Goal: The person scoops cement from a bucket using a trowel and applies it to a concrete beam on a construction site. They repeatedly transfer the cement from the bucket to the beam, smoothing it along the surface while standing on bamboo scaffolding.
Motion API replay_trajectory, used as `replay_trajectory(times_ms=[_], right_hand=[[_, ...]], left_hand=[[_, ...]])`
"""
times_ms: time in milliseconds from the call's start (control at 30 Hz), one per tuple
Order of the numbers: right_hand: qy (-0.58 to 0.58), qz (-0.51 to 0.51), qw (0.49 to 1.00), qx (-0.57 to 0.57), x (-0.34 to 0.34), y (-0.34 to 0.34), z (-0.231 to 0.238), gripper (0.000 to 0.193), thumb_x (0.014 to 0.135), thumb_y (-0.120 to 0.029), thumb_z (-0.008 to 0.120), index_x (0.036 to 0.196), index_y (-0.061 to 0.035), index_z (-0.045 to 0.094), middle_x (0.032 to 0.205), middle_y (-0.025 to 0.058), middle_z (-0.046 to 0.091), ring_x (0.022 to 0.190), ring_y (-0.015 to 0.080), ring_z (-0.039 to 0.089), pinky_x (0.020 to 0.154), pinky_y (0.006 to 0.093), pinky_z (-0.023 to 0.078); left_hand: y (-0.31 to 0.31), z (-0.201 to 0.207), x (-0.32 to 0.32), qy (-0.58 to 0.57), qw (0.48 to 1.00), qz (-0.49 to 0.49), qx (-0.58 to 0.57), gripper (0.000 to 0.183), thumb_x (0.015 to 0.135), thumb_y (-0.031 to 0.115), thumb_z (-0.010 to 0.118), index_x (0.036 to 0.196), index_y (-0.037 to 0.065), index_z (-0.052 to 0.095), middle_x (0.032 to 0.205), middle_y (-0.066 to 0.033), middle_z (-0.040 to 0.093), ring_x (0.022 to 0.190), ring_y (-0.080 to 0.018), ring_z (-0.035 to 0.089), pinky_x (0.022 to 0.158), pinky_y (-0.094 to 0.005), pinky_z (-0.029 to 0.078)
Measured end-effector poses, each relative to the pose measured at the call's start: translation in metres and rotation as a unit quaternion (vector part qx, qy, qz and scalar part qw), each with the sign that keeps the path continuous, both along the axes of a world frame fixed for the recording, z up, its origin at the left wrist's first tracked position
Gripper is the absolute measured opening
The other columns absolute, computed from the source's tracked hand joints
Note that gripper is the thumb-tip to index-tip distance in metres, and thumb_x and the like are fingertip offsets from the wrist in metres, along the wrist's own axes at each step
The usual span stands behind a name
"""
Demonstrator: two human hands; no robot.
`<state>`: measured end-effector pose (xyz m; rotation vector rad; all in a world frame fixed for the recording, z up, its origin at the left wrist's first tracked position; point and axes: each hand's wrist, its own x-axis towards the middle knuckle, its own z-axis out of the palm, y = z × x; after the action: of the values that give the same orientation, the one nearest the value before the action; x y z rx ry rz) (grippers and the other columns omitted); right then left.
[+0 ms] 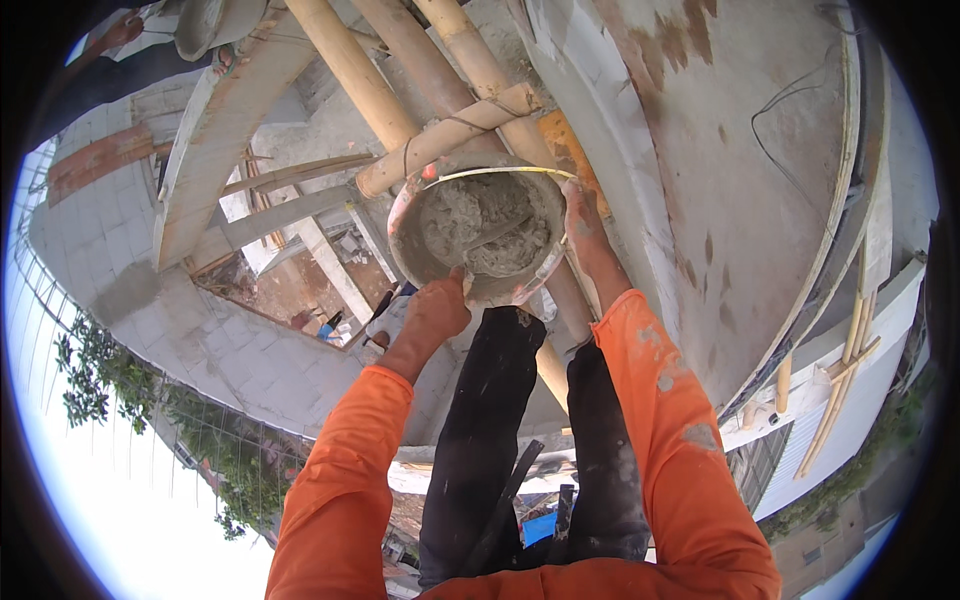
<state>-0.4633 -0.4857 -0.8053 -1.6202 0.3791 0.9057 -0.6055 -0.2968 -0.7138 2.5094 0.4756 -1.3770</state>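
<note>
A round bucket [415, 255] filled with grey wet mortar [485, 235] sits in front of me, against the bamboo scaffold poles [440, 140]. My left hand [435, 310] grips its near rim at the lower left. My right hand [582, 215] holds the rim on the right side. A thin wire handle arcs over the top of the bucket. Both arms wear orange sleeves spotted with cement. My dark trousers show below the bucket.
A plastered grey wall [760, 150] rises at the right. A wooden plank [230, 120] and more bamboo cross at upper left. Far below lie a block wall [120, 250], rubble, trees [100, 380] and neighbouring buildings [850, 400].
</note>
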Motion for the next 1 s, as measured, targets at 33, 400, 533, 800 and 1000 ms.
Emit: replay_trajectory(times_ms=[33, 400, 533, 800, 1000], right_hand=[[-0.016, -0.008, 1.0, -0.005, -0.003, 0.0, 0.002, 0.072, 0.093, -0.054, 0.038, 0.127, 0.0086, 0.028, 0.121, 0.0284, 0.045, 0.115, 0.0348, 0.046, 0.098, 0.0383, 0.035], [-0.191, 0.015, 0.98, 0.054, -0.042, -0.001, -0.007, 0.042, 0.1, -0.037, 0.032, 0.092, 0.001, 0.048, 0.089, 0.0166, 0.035, 0.084, 0.0305, 0.038, 0.086, 0.0364, 0.035], [-0.24, 0.026, 0.969, 0.052, -0.053, -0.009, -0.003, 0.048, 0.1, -0.038, 0.029, 0.104, 0.0039, 0.052, 0.089, 0.0138, 0.033, 0.083, 0.0279, 0.036, 0.086, 0.0347, 0.035], [-0.214, 0.136, 0.964, 0.074, -0.06, 0.026, 0.007, 0.058, 0.101, -0.045, 0.025, 0.125, 0.0041, 0.045, 0.101, 0.0084, 0.044, 0.097, 0.0187, 0.045, 0.091, 0.0321, 0.036], [-0.329, 0.177, 0.928, -0.011, -0.061, 0.048, 0.024, 0.079, 0.089, -0.063, 0.041, 0.124, 0.0082, 0.041, 0.11, 0.0269, 0.048, 0.106, 0.0417, 0.047, 0.092, 0.0451, 0.039]], left_hand=[[0.017, 0.015, -0.014, -0.041, 0.999, 0.012, 0.01, 0.054, 0.077, 0.009, 0.055, 0.129, 0.0, 0.045, 0.102, -0.027, 0.063, 0.098, -0.0393, 0.062, 0.087, -0.0455, 0.048], [0.06, 0.006, 0.032, 0.196, 0.968, -0.085, 0.129, 0.033, 0.072, 0.018, 0.072, 0.1, 0.002, 0.067, 0.094, -0.0184, 0.069, 0.094, -0.0291, 0.067, 0.077, -0.0391, 0.054], [0.015, -0.059, 0.0, 0.123, 0.989, 0.041, 0.077, 0.031, 0.074, 0.014, 0.064, 0.102, 0.001, 0.065, 0.1, -0.0201, 0.067, 0.095, -0.0318, 0.066, 0.081, -0.0382, 0.053], [-0.029, -0.102, -0.003, -0.07, 0.974, 0.202, -0.074, 0.03, 0.075, 0.02, 0.063, 0.098, 0.0, 0.062, 0.095, -0.0261, 0.065, 0.095, -0.0402, 0.062, 0.082, -0.0448, 0.049], [-0.029, -0.112, -0.022, -0.126, 0.956, 0.257, -0.061, 0.03, 0.072, 0.017, 0.062, 0.098, 0.001, 0.061, 0.093, -0.0262, 0.064, 0.094, -0.04, 0.062, 0.082, -0.0453, 0.049]])
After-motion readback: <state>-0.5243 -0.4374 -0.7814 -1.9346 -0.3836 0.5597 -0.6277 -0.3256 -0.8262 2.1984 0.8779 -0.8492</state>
